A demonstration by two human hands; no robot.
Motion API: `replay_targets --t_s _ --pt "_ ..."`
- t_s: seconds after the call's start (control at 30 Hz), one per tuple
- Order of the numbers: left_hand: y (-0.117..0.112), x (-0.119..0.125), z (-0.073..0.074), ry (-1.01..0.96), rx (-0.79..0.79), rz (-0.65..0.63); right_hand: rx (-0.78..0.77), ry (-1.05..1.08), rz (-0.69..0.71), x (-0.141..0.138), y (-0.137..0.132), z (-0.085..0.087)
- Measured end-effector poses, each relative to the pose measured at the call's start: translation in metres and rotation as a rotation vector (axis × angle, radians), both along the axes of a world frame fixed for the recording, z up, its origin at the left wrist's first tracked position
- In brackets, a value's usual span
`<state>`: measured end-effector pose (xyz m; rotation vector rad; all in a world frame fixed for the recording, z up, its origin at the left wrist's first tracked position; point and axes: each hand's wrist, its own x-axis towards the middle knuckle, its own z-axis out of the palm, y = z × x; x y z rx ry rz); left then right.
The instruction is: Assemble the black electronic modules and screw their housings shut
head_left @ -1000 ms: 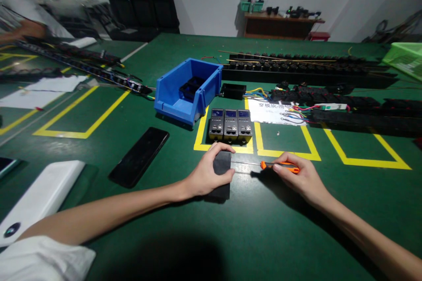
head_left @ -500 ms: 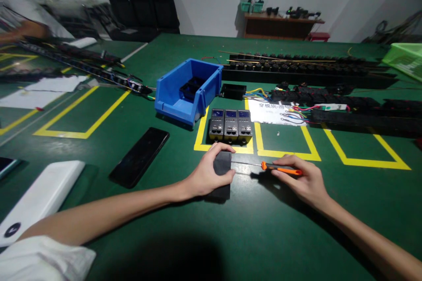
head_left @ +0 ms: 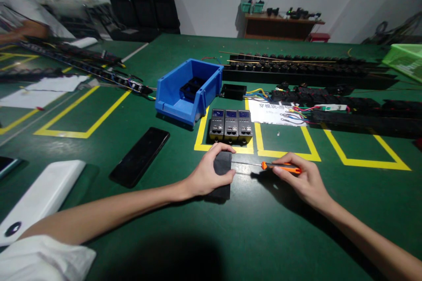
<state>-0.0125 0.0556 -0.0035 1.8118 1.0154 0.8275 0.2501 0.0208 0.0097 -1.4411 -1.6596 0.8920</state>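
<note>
My left hand [head_left: 206, 174] wraps around a small black module [head_left: 221, 164] that rests on the green table. My right hand [head_left: 301, 179] pinches the orange handle of a thin screwdriver [head_left: 263, 165]. The screwdriver lies horizontal, and its metal tip reaches the right side of the black module. Just beyond my hands, three grey modules [head_left: 231, 126] with small screens stand side by side on a yellow line.
A blue bin [head_left: 187, 90] holding black parts stands behind the modules. A black phone [head_left: 139, 156] and a white power bank [head_left: 39, 197] lie to the left. Long black power strips [head_left: 310, 72], coloured wires and a paper label [head_left: 275, 112] fill the back right. Another person's arm [head_left: 23, 30] is far left.
My right hand shifted slightly on the screwdriver handle, turning it a little. My left hand and the black module stayed put.
</note>
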Motion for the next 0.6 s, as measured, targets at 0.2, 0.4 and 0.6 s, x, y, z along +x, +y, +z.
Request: replay_targets --t_s 0.2,0.4,0.6 --pt "0.001 0.000 0.001 0.008 0.017 -0.009 -0.048 0.018 -0.005 -0.002 -0.001 0.000" --pt "0.001 0.000 0.001 0.016 0.034 -0.024 0.104 -0.073 -0.042 0.005 0.001 -0.006" --pt "0.000 -0.002 -0.005 -0.034 0.043 -0.001 0.160 -0.108 -0.036 0.013 0.003 -0.012"
